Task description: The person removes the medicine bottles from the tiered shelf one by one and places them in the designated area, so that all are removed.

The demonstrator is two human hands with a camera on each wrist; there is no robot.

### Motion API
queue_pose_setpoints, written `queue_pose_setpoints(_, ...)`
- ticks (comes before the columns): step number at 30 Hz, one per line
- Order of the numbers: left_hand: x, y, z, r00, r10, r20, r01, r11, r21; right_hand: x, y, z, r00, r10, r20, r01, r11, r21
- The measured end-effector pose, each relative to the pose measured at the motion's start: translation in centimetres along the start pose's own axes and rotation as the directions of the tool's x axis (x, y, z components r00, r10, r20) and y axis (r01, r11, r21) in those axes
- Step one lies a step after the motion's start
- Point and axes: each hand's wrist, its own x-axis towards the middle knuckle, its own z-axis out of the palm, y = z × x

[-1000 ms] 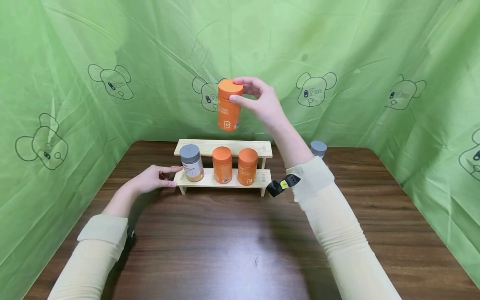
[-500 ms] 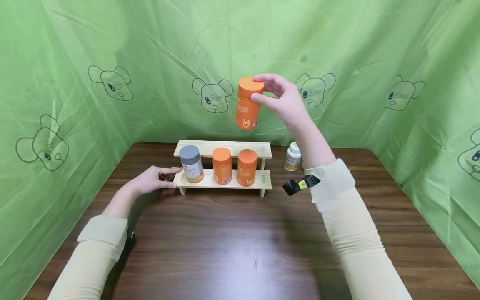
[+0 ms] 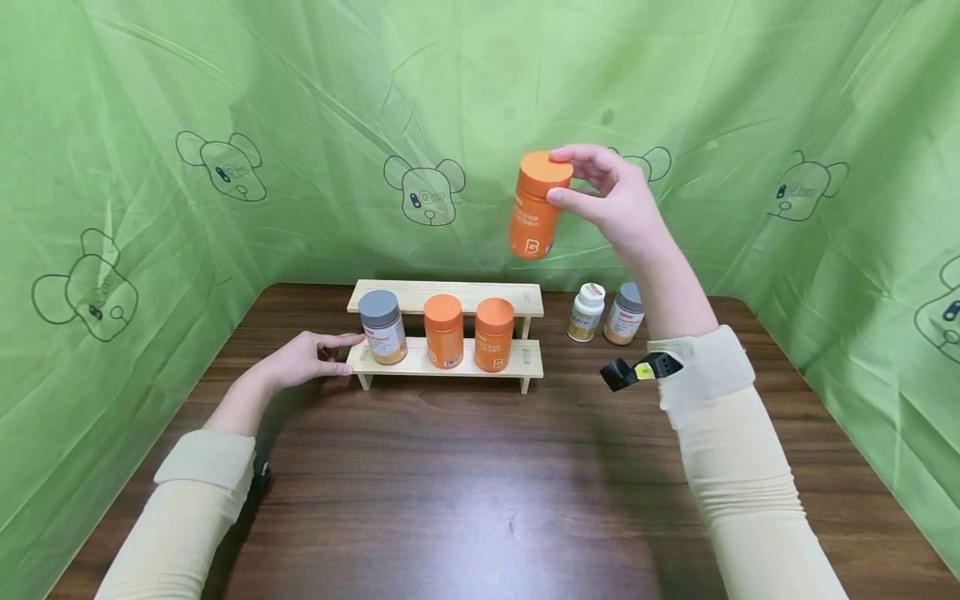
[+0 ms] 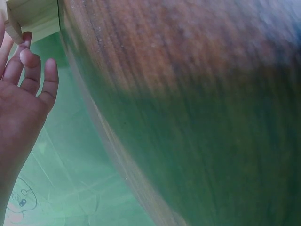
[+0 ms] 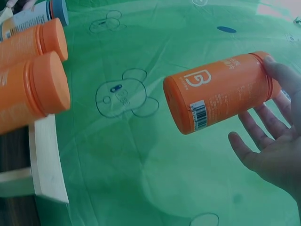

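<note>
My right hand (image 3: 618, 200) pinches an orange supplement bottle (image 3: 534, 218) by its lid, high above the table and right of a two-tier wooden display rack (image 3: 480, 296). The right wrist view shows thumb and fingers at the lid end of that bottle (image 5: 218, 92), its base free. At the rack's left end, my left hand (image 3: 306, 360) grips the edge of the lower shelf; in the left wrist view, fingertips (image 4: 27, 38) touch the wood. The lower shelf bears a grey-lidded jar (image 3: 384, 333) and two orange bottles, one central (image 3: 445, 333), one to its right (image 3: 494, 337).
Right of the rack, a small white-capped bottle (image 3: 586, 315) stands beside another grey-lidded jar (image 3: 624, 317) on the dark wooden table (image 3: 450, 483). Green curtains (image 3: 315, 100) with bear drawings enclose the back and sides.
The right hand has carried the orange bottle rightward from above the rack, tilting it slightly. The white-capped bottle and second grey-lidded jar are uncovered. The left hand has stayed put.
</note>
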Motion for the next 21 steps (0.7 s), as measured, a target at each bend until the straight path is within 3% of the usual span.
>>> queue_pose_setpoints(13, 0.0, 0.3, 0.1, 0.999, -0.035, 0.017, 0.036, 0.999, -0.036, -1.3, -0.1, -3.3, 1.000, -0.023, -0.005, 0.023, 0.998, 0.062)
queue_pose_setpoints(21, -1.0, 3.8, -0.8, 1.000, -0.009, 0.028, 0.010, 0.999, -0.031, -2.3, -0.1, -5.4, 0.999, -0.050, -0.008, 0.051, 0.996, 0.068)
